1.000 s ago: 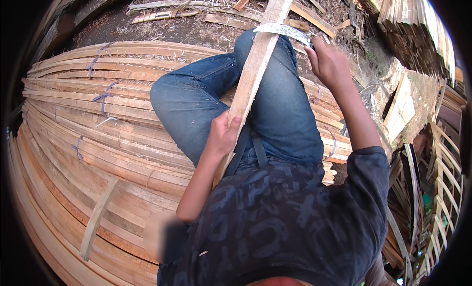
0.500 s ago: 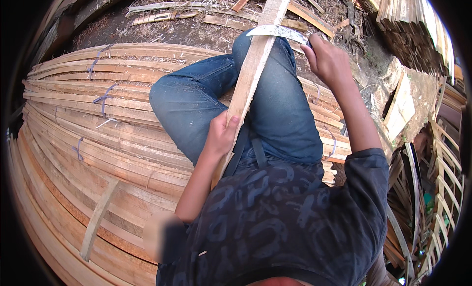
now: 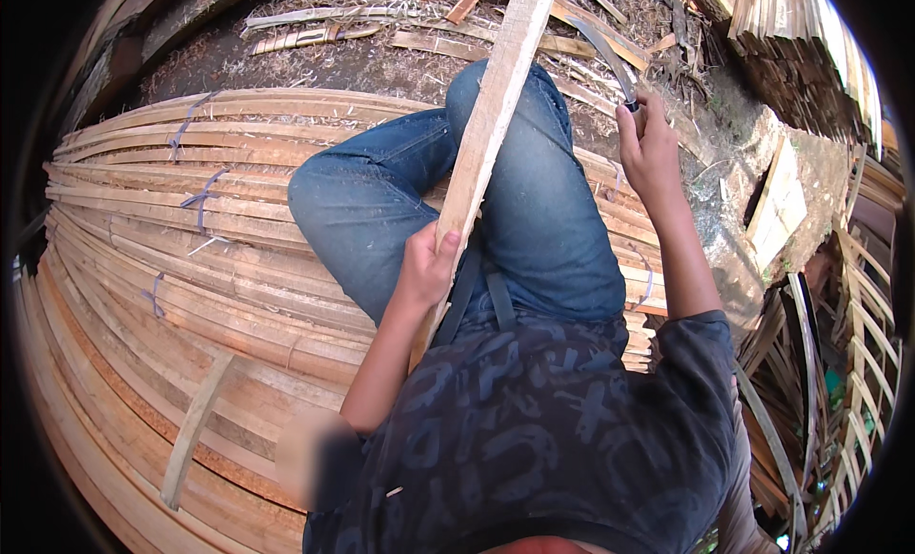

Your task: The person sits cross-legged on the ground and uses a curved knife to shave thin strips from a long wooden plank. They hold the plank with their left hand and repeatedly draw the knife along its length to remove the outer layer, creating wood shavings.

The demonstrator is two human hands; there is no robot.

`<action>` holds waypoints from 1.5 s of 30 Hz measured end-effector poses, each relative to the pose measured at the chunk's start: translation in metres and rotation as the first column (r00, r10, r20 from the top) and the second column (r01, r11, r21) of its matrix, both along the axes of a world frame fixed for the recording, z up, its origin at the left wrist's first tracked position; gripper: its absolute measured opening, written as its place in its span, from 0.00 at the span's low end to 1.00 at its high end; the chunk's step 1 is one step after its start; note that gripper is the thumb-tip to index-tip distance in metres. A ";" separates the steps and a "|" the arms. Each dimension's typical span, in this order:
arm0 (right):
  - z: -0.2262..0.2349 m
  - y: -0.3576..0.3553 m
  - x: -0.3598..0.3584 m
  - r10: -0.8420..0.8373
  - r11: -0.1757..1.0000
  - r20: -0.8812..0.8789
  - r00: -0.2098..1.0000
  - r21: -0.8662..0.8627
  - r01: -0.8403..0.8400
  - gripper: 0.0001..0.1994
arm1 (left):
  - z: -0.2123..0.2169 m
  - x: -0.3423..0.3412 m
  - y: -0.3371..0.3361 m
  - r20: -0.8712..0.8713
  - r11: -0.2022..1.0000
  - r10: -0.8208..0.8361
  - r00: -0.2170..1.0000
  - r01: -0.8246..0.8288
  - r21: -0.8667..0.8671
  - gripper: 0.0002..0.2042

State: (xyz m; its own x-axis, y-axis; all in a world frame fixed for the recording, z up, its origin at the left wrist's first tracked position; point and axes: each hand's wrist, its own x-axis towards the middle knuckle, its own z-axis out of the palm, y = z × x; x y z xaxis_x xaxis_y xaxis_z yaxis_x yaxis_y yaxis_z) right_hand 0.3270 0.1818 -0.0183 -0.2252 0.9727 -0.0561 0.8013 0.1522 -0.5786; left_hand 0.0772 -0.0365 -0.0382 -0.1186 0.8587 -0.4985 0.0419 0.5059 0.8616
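A long wooden slat [image 3: 486,135] lay slanted across the seated person's jeans-clad thighs [image 3: 534,201]. The left hand [image 3: 427,266] gripped its lower part, fingers closed around it. The right hand [image 3: 650,152], fist-tight on a curved knife [image 3: 602,57], had lifted the blade off the slat since a moment before. Bundled slats [image 3: 162,268] lay stacked at left.

I am seeing a stack of bundled bamboo slats [image 3: 162,268] carrying the seated person. Loose offcuts [image 3: 381,25] are lying on the dirt ground [image 3: 381,68] beyond it.
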 end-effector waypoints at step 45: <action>0.014 -0.012 -0.028 0.388 0.844 0.312 0.867 0.258 -0.470 0.11 | -0.004 0.007 -0.002 -0.166 0.999 0.042 0.985 -0.041 0.009 0.25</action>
State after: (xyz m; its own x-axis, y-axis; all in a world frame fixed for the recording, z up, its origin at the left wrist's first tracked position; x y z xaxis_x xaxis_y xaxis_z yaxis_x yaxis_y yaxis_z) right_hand 0.2990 0.1699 -0.0042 -0.6438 0.7543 0.1291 0.7176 0.6536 -0.2403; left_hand 0.0844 -0.0385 -0.0427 -0.2347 0.8542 -0.4639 0.1639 0.5052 0.8473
